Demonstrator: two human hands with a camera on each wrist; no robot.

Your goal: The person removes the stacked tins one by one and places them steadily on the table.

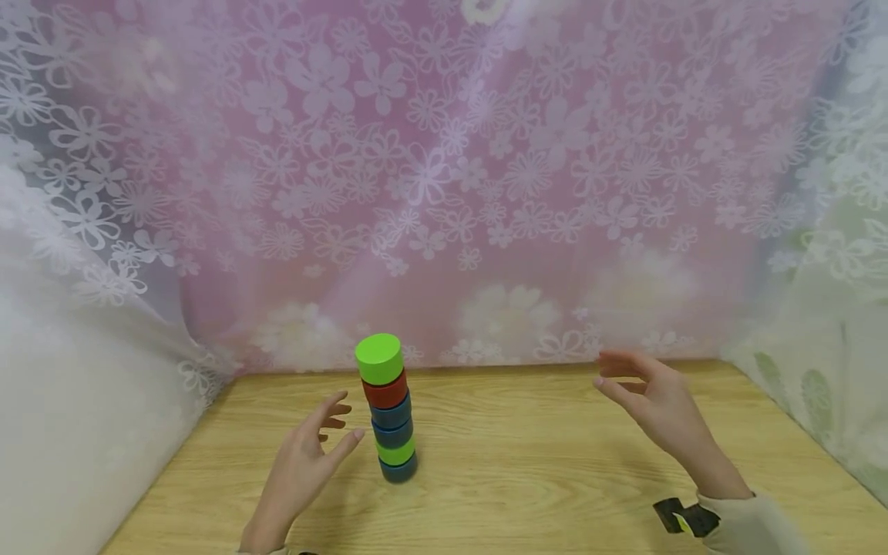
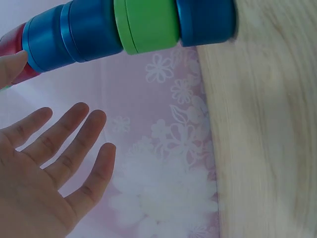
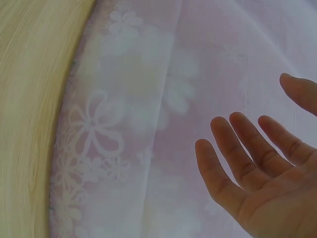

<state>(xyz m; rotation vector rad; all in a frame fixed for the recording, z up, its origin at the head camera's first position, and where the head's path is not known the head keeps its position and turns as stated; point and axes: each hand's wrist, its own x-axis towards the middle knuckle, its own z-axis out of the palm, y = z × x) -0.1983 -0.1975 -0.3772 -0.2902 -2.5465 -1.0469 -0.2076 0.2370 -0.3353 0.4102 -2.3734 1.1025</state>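
A tall stack of round blocks (image 1: pixel 393 433) stands on the table, left of centre in the head view. From the top its colours run bright green, red, two blues, green and blue, and the column leans slightly. Just left of it is my left hand (image 1: pixel 300 460), fingers spread and relaxed, holding nothing. In the left wrist view the palm (image 2: pixel 37 198) faces the camera, and the thumb tip overlaps the blocks (image 2: pixel 94 29); I cannot tell if it touches them. Well to the right my right hand (image 1: pixel 655 405) hovers above the table, its fingers loosely bent around nothing.
The wood-grain table (image 1: pixel 513 470) ends at a pink flowered curtain (image 1: pixel 444 193) behind. White flowered cloth hangs at the left (image 1: pixel 76 370) and right (image 1: pixel 832 308) sides. A dark strap piece (image 1: pixel 683 518) sits at the right wrist.
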